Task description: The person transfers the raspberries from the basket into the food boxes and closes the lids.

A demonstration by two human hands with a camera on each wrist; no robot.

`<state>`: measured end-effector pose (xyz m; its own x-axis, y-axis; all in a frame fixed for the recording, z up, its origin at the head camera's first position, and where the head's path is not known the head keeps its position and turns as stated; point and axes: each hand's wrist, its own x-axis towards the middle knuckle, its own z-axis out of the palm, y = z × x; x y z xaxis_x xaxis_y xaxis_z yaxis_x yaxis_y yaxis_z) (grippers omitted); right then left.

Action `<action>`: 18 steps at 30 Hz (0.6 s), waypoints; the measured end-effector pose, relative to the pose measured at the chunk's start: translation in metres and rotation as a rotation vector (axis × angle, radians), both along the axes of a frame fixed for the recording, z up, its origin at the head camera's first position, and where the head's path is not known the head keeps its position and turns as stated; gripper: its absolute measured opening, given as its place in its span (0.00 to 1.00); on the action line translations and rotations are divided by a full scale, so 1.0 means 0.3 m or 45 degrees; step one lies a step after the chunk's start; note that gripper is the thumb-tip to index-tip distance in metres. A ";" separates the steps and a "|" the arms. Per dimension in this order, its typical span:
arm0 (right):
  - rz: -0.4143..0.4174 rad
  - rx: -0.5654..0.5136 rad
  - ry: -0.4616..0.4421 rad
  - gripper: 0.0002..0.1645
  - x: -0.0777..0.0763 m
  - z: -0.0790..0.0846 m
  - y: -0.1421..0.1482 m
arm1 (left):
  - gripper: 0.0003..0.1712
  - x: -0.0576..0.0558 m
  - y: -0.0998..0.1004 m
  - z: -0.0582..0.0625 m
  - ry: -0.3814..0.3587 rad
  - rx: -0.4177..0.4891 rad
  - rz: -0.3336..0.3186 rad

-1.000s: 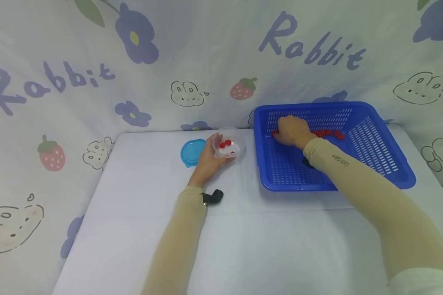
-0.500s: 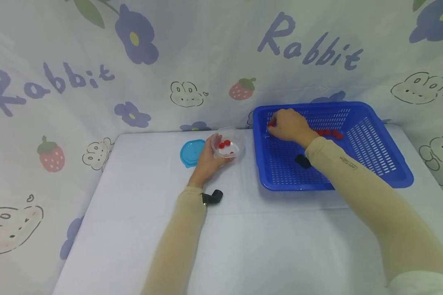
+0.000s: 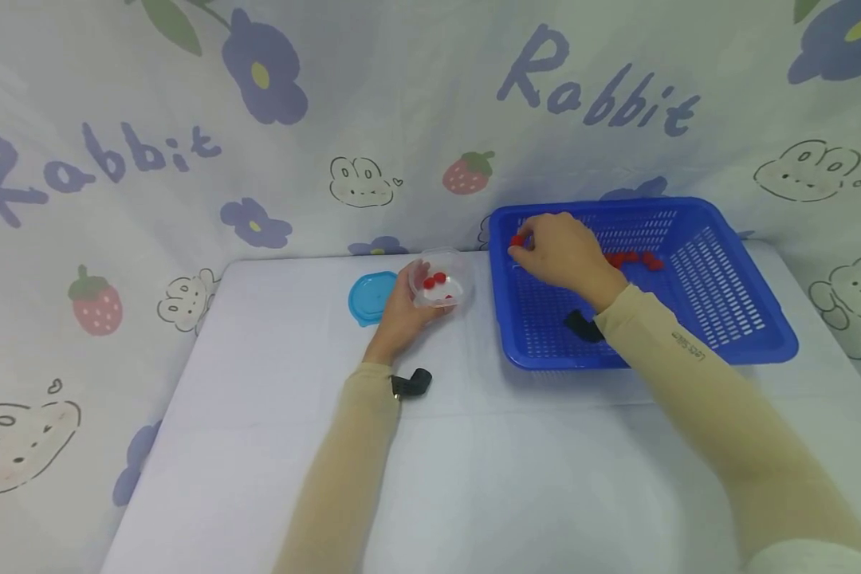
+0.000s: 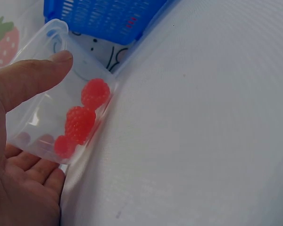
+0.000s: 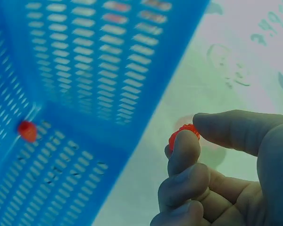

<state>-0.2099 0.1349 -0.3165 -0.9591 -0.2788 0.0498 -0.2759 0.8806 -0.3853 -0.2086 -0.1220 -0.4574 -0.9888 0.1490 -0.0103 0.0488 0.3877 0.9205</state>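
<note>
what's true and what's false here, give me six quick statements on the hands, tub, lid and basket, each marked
1. The left hand holds a clear tub. True.
2. That tub is empty. False: red berries show inside it.
3. The right hand pinches a red berry. True.
4. The blue lid lies on the table, outside the blue basket. True.
5. In the head view, the lid is right of the tub. False: it is left of it.
6. That basket holds no berries. False: more berries lie in it.
</note>
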 end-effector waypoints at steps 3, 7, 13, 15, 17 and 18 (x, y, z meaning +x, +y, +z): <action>-0.016 -0.043 -0.006 0.19 0.021 0.008 -0.012 | 0.51 -0.001 0.000 -0.001 -0.003 0.000 0.003; -0.041 -0.094 0.011 0.19 0.043 0.012 -0.025 | 0.51 -0.001 -0.001 -0.001 0.001 -0.008 0.004; -0.049 -0.229 0.053 0.19 0.082 0.021 -0.053 | 0.51 -0.004 0.000 0.002 0.008 -0.030 0.011; -0.058 -0.255 0.068 0.19 0.092 0.025 -0.058 | 0.51 -0.005 0.000 0.003 0.010 -0.034 0.011; -0.072 -0.293 0.083 0.18 0.102 0.031 -0.059 | 0.51 -0.003 0.000 0.003 0.008 -0.037 0.010; -0.081 -0.314 0.096 0.19 0.108 0.035 -0.059 | 0.51 -0.003 -0.001 0.003 0.008 -0.038 0.009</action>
<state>-0.1776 0.1173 -0.3059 -0.9654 -0.1885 0.1804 -0.2588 0.7793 -0.5707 -0.2096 -0.1223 -0.4565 -0.9898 0.1419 -0.0085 0.0518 0.4156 0.9080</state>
